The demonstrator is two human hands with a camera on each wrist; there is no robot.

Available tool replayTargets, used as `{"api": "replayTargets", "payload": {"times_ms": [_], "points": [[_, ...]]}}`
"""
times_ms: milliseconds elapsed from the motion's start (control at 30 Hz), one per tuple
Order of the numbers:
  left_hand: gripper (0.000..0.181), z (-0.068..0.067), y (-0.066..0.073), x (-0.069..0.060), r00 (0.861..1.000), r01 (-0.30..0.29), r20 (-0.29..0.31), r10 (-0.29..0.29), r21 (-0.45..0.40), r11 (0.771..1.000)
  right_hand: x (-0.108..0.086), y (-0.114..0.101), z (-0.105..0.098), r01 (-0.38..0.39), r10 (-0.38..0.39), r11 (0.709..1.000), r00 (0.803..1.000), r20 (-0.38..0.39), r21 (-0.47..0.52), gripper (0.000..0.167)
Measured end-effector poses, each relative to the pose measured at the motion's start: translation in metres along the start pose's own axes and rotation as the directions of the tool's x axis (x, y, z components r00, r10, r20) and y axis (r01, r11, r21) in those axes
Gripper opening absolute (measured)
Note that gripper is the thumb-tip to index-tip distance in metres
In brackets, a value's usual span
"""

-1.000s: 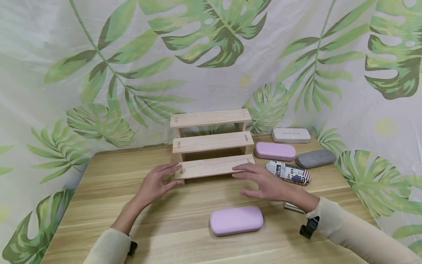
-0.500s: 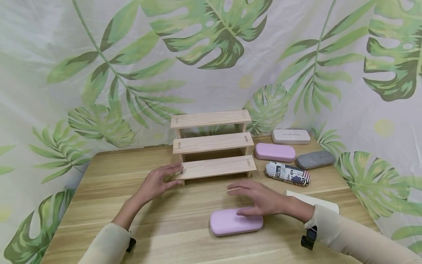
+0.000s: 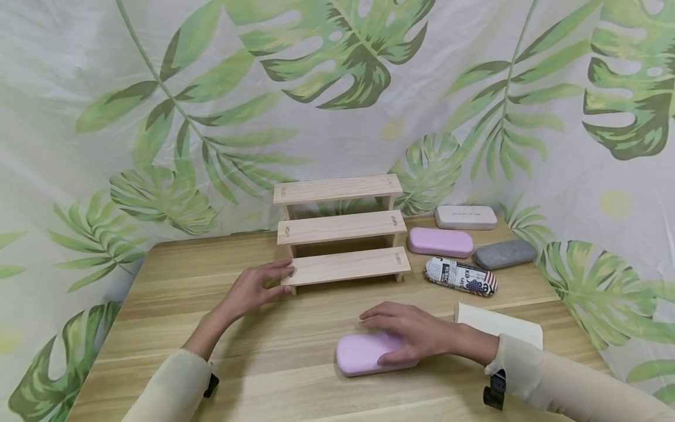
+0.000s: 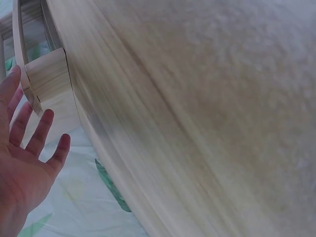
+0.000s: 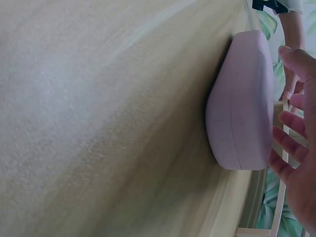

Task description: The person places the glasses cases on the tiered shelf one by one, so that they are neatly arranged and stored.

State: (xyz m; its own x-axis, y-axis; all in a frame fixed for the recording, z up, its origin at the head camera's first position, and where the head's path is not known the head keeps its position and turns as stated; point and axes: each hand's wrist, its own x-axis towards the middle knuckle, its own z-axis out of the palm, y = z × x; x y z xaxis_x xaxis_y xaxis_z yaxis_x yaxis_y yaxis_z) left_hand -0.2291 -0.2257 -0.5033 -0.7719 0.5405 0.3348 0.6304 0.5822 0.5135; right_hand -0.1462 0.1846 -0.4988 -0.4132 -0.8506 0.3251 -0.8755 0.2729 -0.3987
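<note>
A three-tier wooden display stand (image 3: 345,267) stands at the back of the table. At the left end of its lowest step is my left hand (image 3: 254,289), fingers extended and spread; the left wrist view shows the fingertips (image 4: 47,116) beside the stand's end, contact unclear. Nearer the front lies a pink glasses case (image 3: 358,355), partly hidden by my right hand (image 3: 413,332). That hand hovers over the case, its thumb on the near side and fingers on the far side. From the right wrist, the fingers look loosely bent around the pink case (image 5: 242,103) without a grip.
Right of the stand lie a white glasses case (image 3: 466,217), a second pink case (image 3: 440,242), a grey case (image 3: 505,254) and a newsprint-patterned case (image 3: 460,276). A cream-coloured case (image 3: 498,323) lies behind my right forearm. A leaf-patterned cloth (image 3: 337,88) hangs behind the table.
My right hand has left the right end of the lowest step and come down toward me over the front pink glasses case. My left hand stays by the stand's left end.
</note>
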Motion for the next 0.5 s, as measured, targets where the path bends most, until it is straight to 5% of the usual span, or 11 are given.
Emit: {"api": "replayTargets", "payload": {"times_ms": [500], "points": [[0.04, -0.001, -0.001, 0.001, 0.999, 0.031, 0.036, -0.031, 0.002, 1.0, -0.006, -0.001, 0.013, 0.014, -0.014, 1.0, 1.0, -0.021, -0.009, 0.068]]}}
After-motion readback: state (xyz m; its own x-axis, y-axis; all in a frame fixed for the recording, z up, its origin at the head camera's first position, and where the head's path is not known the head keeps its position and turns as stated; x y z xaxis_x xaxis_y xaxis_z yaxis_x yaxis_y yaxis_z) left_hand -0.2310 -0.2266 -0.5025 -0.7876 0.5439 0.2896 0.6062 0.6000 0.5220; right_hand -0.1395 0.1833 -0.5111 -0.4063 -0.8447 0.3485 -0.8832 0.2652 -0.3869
